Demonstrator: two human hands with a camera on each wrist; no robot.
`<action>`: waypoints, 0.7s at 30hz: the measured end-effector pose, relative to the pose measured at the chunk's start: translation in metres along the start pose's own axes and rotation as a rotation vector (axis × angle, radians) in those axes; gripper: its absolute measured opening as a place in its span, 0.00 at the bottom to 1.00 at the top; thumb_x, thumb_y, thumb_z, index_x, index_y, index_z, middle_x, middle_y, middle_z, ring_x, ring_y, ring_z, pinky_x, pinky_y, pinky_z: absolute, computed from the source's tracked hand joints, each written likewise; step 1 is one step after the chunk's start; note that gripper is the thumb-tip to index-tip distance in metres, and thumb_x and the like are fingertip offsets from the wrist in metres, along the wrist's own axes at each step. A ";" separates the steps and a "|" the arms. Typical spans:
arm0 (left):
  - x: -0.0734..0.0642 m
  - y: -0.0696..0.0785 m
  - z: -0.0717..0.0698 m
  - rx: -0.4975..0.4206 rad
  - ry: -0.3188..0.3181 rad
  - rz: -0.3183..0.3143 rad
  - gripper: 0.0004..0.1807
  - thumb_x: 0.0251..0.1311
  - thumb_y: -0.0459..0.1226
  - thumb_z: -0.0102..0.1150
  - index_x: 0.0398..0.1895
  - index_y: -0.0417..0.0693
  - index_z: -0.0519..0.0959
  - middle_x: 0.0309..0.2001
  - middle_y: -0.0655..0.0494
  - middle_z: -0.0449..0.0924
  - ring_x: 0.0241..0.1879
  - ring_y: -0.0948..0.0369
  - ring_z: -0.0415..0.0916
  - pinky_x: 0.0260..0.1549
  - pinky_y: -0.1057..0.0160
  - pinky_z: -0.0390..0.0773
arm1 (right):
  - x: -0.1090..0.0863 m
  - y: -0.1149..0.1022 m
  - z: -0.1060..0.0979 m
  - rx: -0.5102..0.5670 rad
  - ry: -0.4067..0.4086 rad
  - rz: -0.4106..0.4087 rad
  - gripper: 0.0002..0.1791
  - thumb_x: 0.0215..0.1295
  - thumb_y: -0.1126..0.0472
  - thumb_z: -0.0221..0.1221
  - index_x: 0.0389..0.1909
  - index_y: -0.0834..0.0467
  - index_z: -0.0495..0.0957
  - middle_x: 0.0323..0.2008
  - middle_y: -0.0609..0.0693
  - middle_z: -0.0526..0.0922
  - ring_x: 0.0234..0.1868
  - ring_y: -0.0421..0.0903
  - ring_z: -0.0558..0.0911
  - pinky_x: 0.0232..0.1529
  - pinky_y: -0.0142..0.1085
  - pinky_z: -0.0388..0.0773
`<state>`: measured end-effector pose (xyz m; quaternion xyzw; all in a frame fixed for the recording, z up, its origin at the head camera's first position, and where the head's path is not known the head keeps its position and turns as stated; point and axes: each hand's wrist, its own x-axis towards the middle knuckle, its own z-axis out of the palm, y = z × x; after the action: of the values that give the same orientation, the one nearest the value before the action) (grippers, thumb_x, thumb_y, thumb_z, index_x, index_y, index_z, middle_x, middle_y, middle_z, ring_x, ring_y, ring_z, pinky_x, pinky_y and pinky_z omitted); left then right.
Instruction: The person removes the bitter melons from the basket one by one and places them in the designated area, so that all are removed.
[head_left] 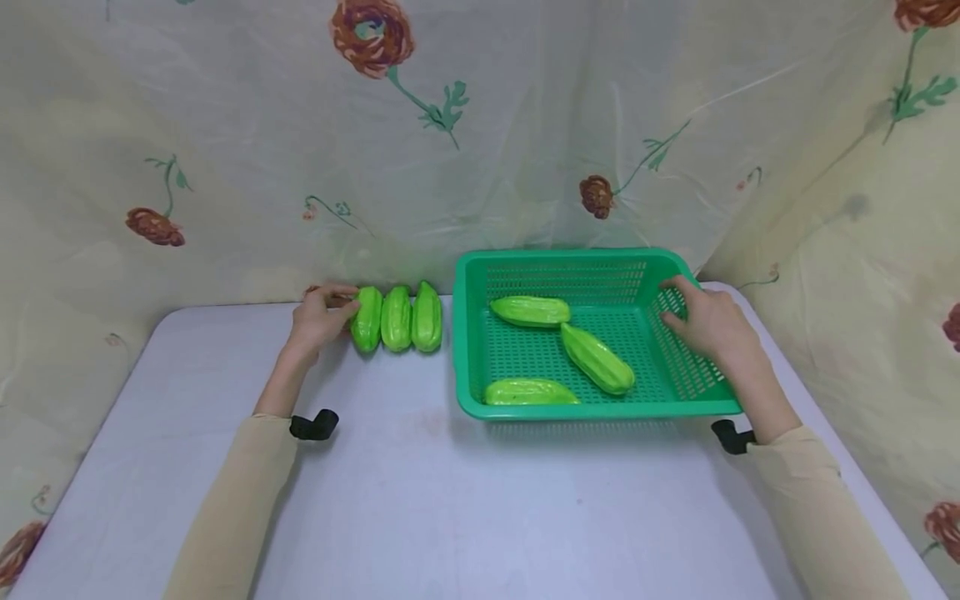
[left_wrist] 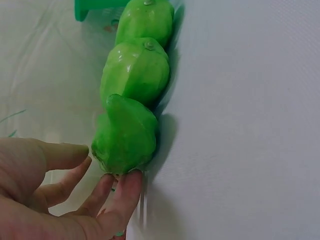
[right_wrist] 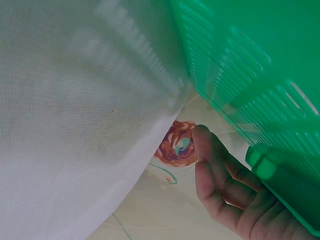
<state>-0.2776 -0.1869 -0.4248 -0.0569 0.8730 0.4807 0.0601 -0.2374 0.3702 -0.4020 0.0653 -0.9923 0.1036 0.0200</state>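
Observation:
Three glossy, ridged green fruits stand side by side in a row at the table's back edge: a left one (head_left: 366,320), a middle one (head_left: 397,319) and a right one (head_left: 427,318). My left hand (head_left: 321,318) is beside the left one, its fingertips right at the fruit's side and end (left_wrist: 125,137). Right of the row is a green plastic basket (head_left: 592,411) with slotted walls. My right hand (head_left: 705,321) grips its right rim, with the thumb over the inside and several fingers (right_wrist: 225,175) along the outside.
Inside the basket lie three similar fruits: one at the back (head_left: 531,311), one slanting in the middle (head_left: 597,360) and one along the front wall (head_left: 528,392). A white cloth covers the table (head_left: 480,508). Flowered sheeting (head_left: 517,150) hangs behind and at both sides.

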 end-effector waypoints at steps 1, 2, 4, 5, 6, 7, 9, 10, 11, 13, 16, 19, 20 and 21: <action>0.000 0.000 0.000 -0.006 0.000 0.001 0.23 0.83 0.39 0.53 0.75 0.42 0.74 0.69 0.35 0.74 0.51 0.51 0.82 0.55 0.50 0.90 | 0.000 0.000 0.000 -0.001 0.001 -0.001 0.28 0.79 0.55 0.59 0.74 0.60 0.66 0.29 0.69 0.82 0.31 0.63 0.81 0.37 0.64 0.79; 0.000 -0.001 -0.001 -0.012 -0.001 0.001 0.24 0.83 0.40 0.53 0.75 0.42 0.74 0.69 0.35 0.74 0.50 0.52 0.82 0.55 0.50 0.90 | 0.000 0.000 0.000 -0.001 0.002 -0.001 0.28 0.79 0.55 0.59 0.74 0.60 0.67 0.29 0.69 0.83 0.32 0.63 0.82 0.38 0.64 0.79; 0.000 -0.001 -0.001 -0.019 -0.002 0.001 0.23 0.83 0.40 0.52 0.75 0.42 0.75 0.69 0.36 0.74 0.49 0.53 0.82 0.55 0.51 0.90 | 0.000 0.000 0.000 -0.002 0.003 0.000 0.28 0.79 0.55 0.59 0.74 0.60 0.67 0.31 0.71 0.83 0.33 0.65 0.82 0.39 0.65 0.79; 0.000 -0.001 -0.001 -0.022 -0.002 0.003 0.24 0.83 0.41 0.52 0.75 0.43 0.75 0.69 0.36 0.74 0.49 0.53 0.82 0.55 0.51 0.90 | 0.000 -0.001 0.000 -0.001 0.005 0.001 0.28 0.79 0.55 0.59 0.74 0.60 0.67 0.32 0.71 0.83 0.34 0.66 0.83 0.39 0.65 0.79; 0.000 -0.001 -0.001 -0.025 -0.003 0.002 0.24 0.83 0.41 0.52 0.75 0.43 0.75 0.69 0.36 0.74 0.49 0.53 0.82 0.55 0.51 0.90 | 0.000 -0.001 0.000 -0.001 0.007 0.001 0.28 0.79 0.55 0.59 0.74 0.60 0.67 0.33 0.72 0.84 0.34 0.66 0.83 0.40 0.66 0.79; 0.000 -0.001 -0.001 -0.030 -0.004 0.001 0.24 0.83 0.41 0.52 0.75 0.43 0.74 0.69 0.36 0.74 0.50 0.53 0.82 0.56 0.51 0.90 | 0.000 -0.001 -0.001 -0.002 0.008 0.001 0.28 0.79 0.55 0.59 0.74 0.60 0.67 0.33 0.73 0.84 0.35 0.67 0.83 0.41 0.66 0.79; 0.000 0.000 -0.001 -0.033 -0.002 -0.002 0.24 0.83 0.41 0.52 0.75 0.43 0.74 0.69 0.36 0.74 0.51 0.52 0.82 0.56 0.50 0.90 | 0.000 -0.001 -0.001 -0.002 0.012 0.001 0.28 0.79 0.55 0.59 0.73 0.60 0.67 0.35 0.74 0.84 0.36 0.68 0.84 0.42 0.67 0.79; -0.001 0.001 -0.001 -0.036 -0.001 -0.002 0.24 0.83 0.41 0.52 0.75 0.43 0.74 0.69 0.36 0.74 0.53 0.51 0.82 0.57 0.50 0.89 | 0.000 -0.001 -0.001 -0.001 0.014 0.001 0.28 0.79 0.56 0.59 0.73 0.60 0.67 0.35 0.74 0.84 0.37 0.69 0.84 0.42 0.67 0.79; -0.001 0.002 -0.001 -0.038 -0.001 0.000 0.23 0.83 0.40 0.52 0.75 0.42 0.74 0.69 0.36 0.74 0.54 0.49 0.81 0.57 0.49 0.89 | 0.000 -0.001 -0.001 0.000 0.013 0.000 0.28 0.79 0.56 0.59 0.73 0.60 0.67 0.34 0.73 0.84 0.36 0.68 0.84 0.42 0.67 0.79; -0.002 0.003 -0.002 -0.041 -0.004 0.006 0.23 0.83 0.40 0.51 0.75 0.41 0.74 0.70 0.35 0.72 0.58 0.47 0.80 0.57 0.48 0.89 | -0.001 0.000 -0.001 0.001 0.012 -0.002 0.28 0.79 0.56 0.59 0.73 0.60 0.67 0.32 0.73 0.84 0.35 0.68 0.83 0.41 0.66 0.79; -0.003 0.004 -0.006 -0.050 -0.017 0.022 0.24 0.83 0.39 0.50 0.75 0.39 0.73 0.70 0.33 0.71 0.62 0.42 0.79 0.59 0.47 0.88 | -0.001 -0.001 -0.001 0.005 0.013 -0.003 0.28 0.79 0.56 0.59 0.73 0.60 0.67 0.30 0.71 0.83 0.34 0.66 0.83 0.40 0.66 0.79; -0.005 0.007 -0.011 -0.063 -0.031 0.040 0.26 0.83 0.40 0.50 0.77 0.39 0.71 0.73 0.32 0.71 0.65 0.38 0.79 0.62 0.45 0.86 | -0.001 -0.001 0.000 0.006 0.014 -0.004 0.28 0.79 0.56 0.59 0.73 0.60 0.67 0.30 0.71 0.83 0.33 0.66 0.82 0.39 0.65 0.79; -0.006 0.009 -0.013 -0.066 -0.033 0.046 0.26 0.84 0.41 0.50 0.77 0.39 0.70 0.73 0.32 0.71 0.66 0.38 0.79 0.63 0.44 0.86 | -0.001 -0.001 0.000 0.006 0.013 -0.003 0.28 0.79 0.56 0.59 0.73 0.60 0.67 0.30 0.71 0.83 0.33 0.66 0.82 0.39 0.65 0.79; -0.007 0.011 -0.015 -0.068 -0.033 0.052 0.26 0.84 0.41 0.50 0.78 0.39 0.69 0.74 0.32 0.71 0.66 0.38 0.78 0.63 0.43 0.85 | -0.001 -0.001 0.000 0.006 0.012 -0.002 0.28 0.79 0.56 0.59 0.73 0.60 0.67 0.30 0.71 0.83 0.33 0.66 0.83 0.39 0.65 0.79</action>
<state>-0.2727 -0.1937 -0.4066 -0.0280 0.8562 0.5124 0.0601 -0.2360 0.3694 -0.4018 0.0657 -0.9917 0.1071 0.0258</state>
